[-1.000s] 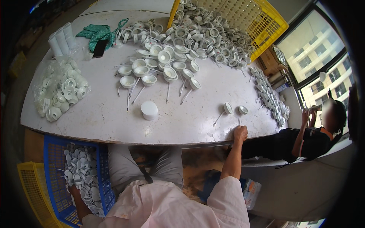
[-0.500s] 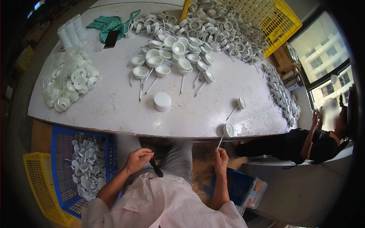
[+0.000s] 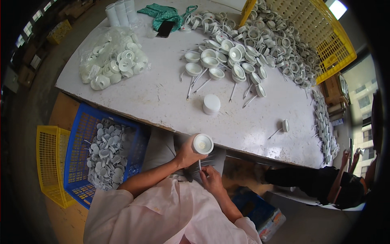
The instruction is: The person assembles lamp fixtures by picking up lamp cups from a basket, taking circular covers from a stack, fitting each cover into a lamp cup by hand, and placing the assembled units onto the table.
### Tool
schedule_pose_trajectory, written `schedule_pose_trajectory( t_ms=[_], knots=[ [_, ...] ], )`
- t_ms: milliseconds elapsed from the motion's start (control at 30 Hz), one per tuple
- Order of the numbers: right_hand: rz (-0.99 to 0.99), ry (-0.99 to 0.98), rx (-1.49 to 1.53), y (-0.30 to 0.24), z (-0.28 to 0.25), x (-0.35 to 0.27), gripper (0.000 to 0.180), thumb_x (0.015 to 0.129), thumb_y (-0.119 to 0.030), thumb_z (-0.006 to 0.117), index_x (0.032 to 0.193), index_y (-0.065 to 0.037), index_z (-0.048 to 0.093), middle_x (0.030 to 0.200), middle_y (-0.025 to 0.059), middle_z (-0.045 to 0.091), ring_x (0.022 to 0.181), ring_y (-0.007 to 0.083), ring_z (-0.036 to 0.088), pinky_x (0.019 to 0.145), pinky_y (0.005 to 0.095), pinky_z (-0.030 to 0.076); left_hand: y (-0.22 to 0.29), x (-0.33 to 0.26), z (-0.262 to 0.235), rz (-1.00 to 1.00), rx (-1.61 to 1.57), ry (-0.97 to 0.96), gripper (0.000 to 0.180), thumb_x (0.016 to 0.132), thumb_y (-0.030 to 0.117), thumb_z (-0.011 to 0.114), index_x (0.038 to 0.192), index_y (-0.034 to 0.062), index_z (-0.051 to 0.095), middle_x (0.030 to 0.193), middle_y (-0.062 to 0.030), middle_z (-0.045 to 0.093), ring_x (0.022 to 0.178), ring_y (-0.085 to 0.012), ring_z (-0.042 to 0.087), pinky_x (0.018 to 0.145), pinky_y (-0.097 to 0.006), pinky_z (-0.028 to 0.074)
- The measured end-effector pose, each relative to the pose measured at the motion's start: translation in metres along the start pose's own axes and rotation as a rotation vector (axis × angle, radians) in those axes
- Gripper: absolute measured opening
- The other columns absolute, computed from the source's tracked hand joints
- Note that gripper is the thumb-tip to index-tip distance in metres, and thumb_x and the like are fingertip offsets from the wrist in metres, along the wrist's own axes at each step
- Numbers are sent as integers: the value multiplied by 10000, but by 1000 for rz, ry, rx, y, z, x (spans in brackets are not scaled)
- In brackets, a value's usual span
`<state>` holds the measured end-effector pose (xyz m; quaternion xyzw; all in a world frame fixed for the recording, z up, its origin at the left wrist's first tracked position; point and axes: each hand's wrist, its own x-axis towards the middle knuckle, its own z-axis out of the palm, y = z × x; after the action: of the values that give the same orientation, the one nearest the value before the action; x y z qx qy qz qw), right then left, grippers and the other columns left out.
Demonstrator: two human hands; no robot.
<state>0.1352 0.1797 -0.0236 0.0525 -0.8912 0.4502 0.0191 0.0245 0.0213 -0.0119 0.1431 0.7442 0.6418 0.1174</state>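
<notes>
In front of my lap, just off the table's near edge, my left hand point(image 3: 185, 154) is closed around a round white downlight point(image 3: 203, 144). Its cup faces up, with small yellowish dots at the centre. A white cable point(image 3: 199, 164) hangs from it toward my right hand point(image 3: 212, 179), whose fingers are pinched at the cable's lower end. Beyond my hands stands a short, flat-topped white cylinder point(image 3: 211, 104). One more downlight point(image 3: 285, 125) lies on its side farther right, its cable on the table. Several similar downlights point(image 3: 209, 62) lie clustered past the cylinder.
A blue basket point(image 3: 75, 162) of white discs stands left of my legs, beside a yellow crate point(image 3: 48, 162). On the table are a bag of white rings point(image 3: 109, 61), a phone point(image 3: 165, 29), a green cloth point(image 3: 160, 14) and a tipped yellow crate point(image 3: 333, 38). Another person point(image 3: 325, 183) is at right.
My right hand has brought the downlight by its cable from the right to my middle. My left hand, empty before, now grips its body. The view has turned, shifting the table rightward.
</notes>
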Motion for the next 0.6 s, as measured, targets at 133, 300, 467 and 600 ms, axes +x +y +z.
schedule_pose_trajectory(
  t_ms=[133, 300, 467, 600],
  knots=[
    [138, -54, 112, -27, -34, 45, 229, 767, -148, 706, 936, -17, 625, 813, 127, 630, 689, 256, 616, 661, 359, 498, 11, -8, -26, -4, -135, 157, 743, 691, 99, 809, 1289, -13, 382, 1155, -107, 558, 1091, -174, 544, 924, -312, 455],
    [286, 324, 89, -8, -51, 149, 363, 786, -347, 696, 836, -2, 593, 683, 95, 606, 631, 189, 569, 630, 321, 474, -2, -8, -38, -21, -275, 226, 727, 666, 80, 799, 1274, -1, 409, 1131, -111, 586, 1047, -184, 572, 906, -313, 457],
    [431, 271, 128, 8, -53, 222, 453, 788, -435, 675, 770, 5, 572, 656, 93, 579, 607, 168, 530, 607, 313, 446, -1, -19, -40, 10, -164, 235, 731, 667, 79, 796, 1276, -7, 402, 1131, -114, 584, 1051, -186, 571, 906, -314, 458],
    [349, 207, 155, 19, -49, 230, 444, 816, -427, 645, 740, 3, 561, 646, 65, 562, 594, 156, 505, 569, 301, 413, -9, -25, -44, -42, -281, 296, 719, 674, 76, 787, 1275, -11, 401, 1128, -116, 582, 1056, -186, 565, 908, -313, 456]
  ],
)
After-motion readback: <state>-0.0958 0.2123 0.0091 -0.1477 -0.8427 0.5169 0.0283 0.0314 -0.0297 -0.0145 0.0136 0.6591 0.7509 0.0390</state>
